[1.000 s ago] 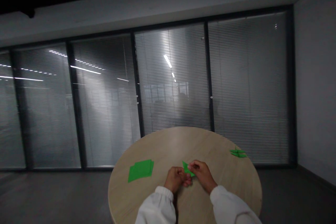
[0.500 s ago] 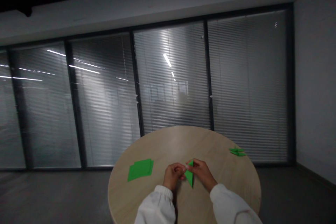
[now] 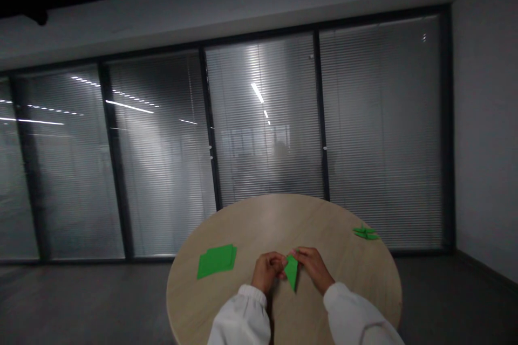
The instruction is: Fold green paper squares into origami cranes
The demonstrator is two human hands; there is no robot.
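Note:
A folded piece of green paper is held between my two hands above the near half of the round table, its narrow point aimed down toward me. My left hand pinches its upper left edge, fingers curled. At the upper right corner, the thumb and fingers of my right hand are closed on the same paper. Fingertips cover part of its top edge. To the left lies a small stack of flat green paper sheets, slightly out of line with one another.
Several small folded green paper pieces lie near the right edge of the round wooden table. Behind the table stands a glass partition with blinds in dark frames. A grey floor surrounds the table.
The folded paper has turned a little, so more of its face shows and its lower tip sits slightly further left. My right fingers have shifted slightly at its top corner.

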